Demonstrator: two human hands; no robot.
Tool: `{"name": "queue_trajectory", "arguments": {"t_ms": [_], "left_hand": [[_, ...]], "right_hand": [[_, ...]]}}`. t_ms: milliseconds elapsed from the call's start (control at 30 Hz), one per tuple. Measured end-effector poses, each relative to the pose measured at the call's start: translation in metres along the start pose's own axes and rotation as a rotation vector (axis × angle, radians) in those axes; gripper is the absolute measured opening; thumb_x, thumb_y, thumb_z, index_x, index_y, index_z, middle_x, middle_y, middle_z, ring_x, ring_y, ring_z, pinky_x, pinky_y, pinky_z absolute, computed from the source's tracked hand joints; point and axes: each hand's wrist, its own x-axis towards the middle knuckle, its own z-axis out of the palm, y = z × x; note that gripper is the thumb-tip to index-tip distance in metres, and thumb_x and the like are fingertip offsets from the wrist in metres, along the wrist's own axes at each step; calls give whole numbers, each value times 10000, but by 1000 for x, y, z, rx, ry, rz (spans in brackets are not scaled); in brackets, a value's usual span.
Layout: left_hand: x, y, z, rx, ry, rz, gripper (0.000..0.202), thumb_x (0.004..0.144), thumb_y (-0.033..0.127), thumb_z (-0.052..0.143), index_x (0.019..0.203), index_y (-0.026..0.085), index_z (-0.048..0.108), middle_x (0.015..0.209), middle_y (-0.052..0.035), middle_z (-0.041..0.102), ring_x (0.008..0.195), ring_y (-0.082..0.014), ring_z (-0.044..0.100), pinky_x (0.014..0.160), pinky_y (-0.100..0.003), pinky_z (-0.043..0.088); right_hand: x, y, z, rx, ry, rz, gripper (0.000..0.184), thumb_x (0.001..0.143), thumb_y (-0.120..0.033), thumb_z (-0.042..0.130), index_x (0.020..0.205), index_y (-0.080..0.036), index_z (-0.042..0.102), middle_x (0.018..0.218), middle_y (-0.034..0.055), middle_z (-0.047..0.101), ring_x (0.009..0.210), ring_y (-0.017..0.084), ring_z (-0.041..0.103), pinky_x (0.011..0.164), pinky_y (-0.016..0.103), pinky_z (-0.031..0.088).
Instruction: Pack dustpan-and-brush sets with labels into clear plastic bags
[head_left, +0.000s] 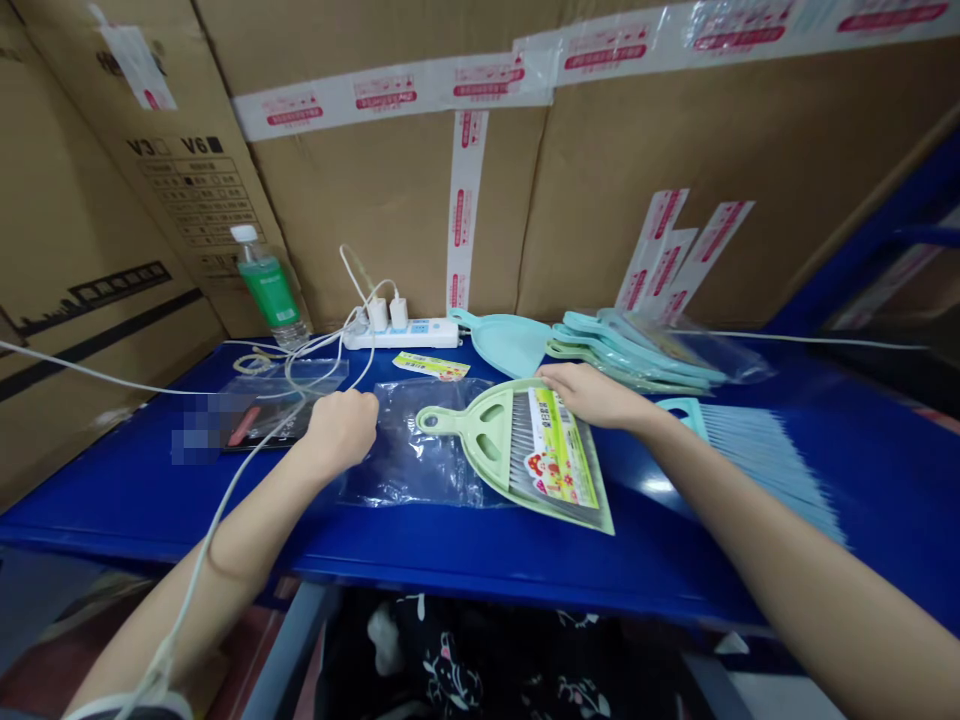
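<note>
My right hand (592, 395) grips the far edge of a light green dustpan (487, 440), whose handle points left. A small brush with grey bristles (521, 450) is nested in it, and a yellow-green printed card (559, 450) lies over the bristles. Under the handle a clear plastic bag (420, 465) is spread flat. My left hand (341, 430) is closed at the bag's left edge and appears to pinch it; the fingertips are hidden. A pale blue brush (765, 455) lies beyond my right forearm.
Behind are a blue dustpan (510, 342), a stack of bagged dustpans (645, 355), a loose printed card (431, 366) and a white power strip (420, 332). A green-labelled bottle (270, 290) stands at the back left. White cables (300, 375) cross the blue table (465, 560); one hangs over my left forearm.
</note>
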Motion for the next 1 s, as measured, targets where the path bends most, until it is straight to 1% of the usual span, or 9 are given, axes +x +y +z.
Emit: {"name": "queue_trajectory", "arguments": {"t_ms": [100, 200, 300, 400, 500, 633, 833, 900, 1000], "left_hand": [[2, -1, 0, -62, -25, 80, 323, 852, 94, 343, 924, 120, 657, 888, -182, 704, 910, -303, 677, 765, -365, 497], [5, -1, 2, -238, -19, 158, 296, 866, 126, 346, 842, 157, 640, 717, -92, 707, 711, -219, 689, 710, -307, 494], [8, -2, 6, -418, -23, 226, 268, 870, 161, 355, 749, 179, 592, 567, -13, 666, 503, -145, 628, 614, -244, 475], [10, -3, 9, -532, -60, 277, 218, 864, 189, 376, 722, 187, 541, 506, 29, 640, 437, -119, 599, 552, -212, 452], [11, -3, 9, -587, -85, 288, 196, 857, 224, 397, 705, 188, 516, 470, 42, 621, 433, -124, 608, 555, -212, 456], [14, -5, 11, -678, -135, 295, 203, 848, 235, 385, 689, 190, 502, 443, 37, 608, 430, -142, 613, 540, -225, 456], [23, -13, 13, -869, -264, 270, 113, 816, 198, 373, 786, 192, 482, 462, 52, 606, 404, -128, 586, 462, -211, 416], [24, -15, 12, -935, -293, 283, 96, 821, 228, 397, 824, 187, 484, 463, 57, 599, 394, -114, 569, 448, -200, 390], [24, -16, 9, -983, -326, 300, 109, 833, 271, 433, 815, 176, 485, 472, 51, 605, 385, -93, 553, 457, -191, 375]], "right_hand": [[-1, -2, -2, 16, 7, -12, 273, 842, -146, 323, 597, -225, 413, 695, 63, 615, 688, 194, 583, 640, 282, 410], [-4, -8, -2, 40, -8, -10, 269, 839, -140, 324, 610, -219, 442, 706, 70, 630, 692, 198, 588, 643, 282, 410], [-6, -14, -1, 48, -20, 7, 265, 845, -136, 323, 653, -210, 488, 731, 77, 645, 710, 203, 598, 652, 281, 413], [-6, -16, 3, 57, -25, 28, 249, 857, -138, 324, 717, -203, 520, 771, 78, 657, 736, 200, 606, 667, 277, 418], [-4, -13, 8, 96, 0, 53, 194, 863, -157, 352, 791, -200, 527, 813, 71, 663, 759, 194, 608, 672, 275, 426], [1, -5, 16, 224, 19, 61, 126, 860, -194, 403, 851, -203, 528, 765, 38, 653, 730, 182, 609, 632, 267, 440], [3, 2, 20, 527, -95, 135, 123, 880, -211, 422, 931, -181, 529, 712, 17, 650, 690, 163, 621, 597, 250, 459], [3, 2, 20, 582, -122, 164, 126, 889, -198, 423, 944, -176, 534, 706, 12, 650, 681, 155, 627, 604, 244, 462], [3, 2, 20, 622, -129, 193, 137, 891, -172, 430, 962, -173, 547, 706, 7, 662, 694, 154, 640, 631, 245, 475]]}}
